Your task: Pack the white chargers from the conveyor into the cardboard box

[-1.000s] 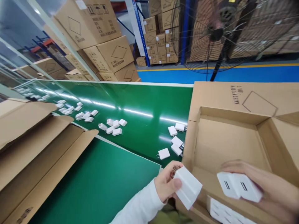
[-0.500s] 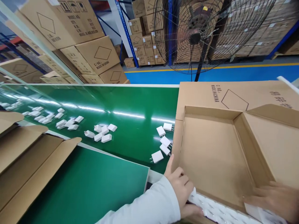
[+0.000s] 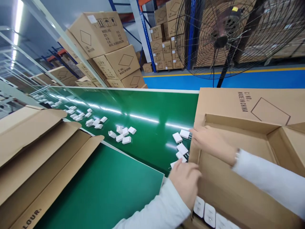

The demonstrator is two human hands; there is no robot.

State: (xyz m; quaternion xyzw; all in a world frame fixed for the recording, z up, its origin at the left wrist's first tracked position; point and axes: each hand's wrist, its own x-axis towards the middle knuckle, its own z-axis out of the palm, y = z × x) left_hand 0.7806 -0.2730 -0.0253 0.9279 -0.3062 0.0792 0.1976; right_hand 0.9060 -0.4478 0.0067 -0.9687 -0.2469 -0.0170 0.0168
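Several white plug chargers (image 3: 182,149) lie in a loose cluster on the green conveyor belt (image 3: 152,133), against the carton's left side. My left hand (image 3: 184,179) is over the nearest of them, fingers curved and apart, partly covering it. Farther back, my right hand (image 3: 212,142) reaches left across the open carton (image 3: 238,187), its slightly blurred fingers stretched out beside the prongs of another charger (image 3: 185,134). Neither hand visibly grips anything. At the carton's near edge, a row of white chargers (image 3: 210,215) sits with faces up.
More chargers (image 3: 122,135) lie in groups along the belt to the left. Flattened-out carton flaps (image 3: 78,152) stand at the left beside a green board (image 3: 114,187). Behind the belt are stacked boxes (image 3: 122,63) and a large caged fan (image 3: 221,41).
My right hand has moved from the carton's near right side to the chargers on the belt. My left hand has shifted off the carton edge over the nearest charger. The view has turned left.
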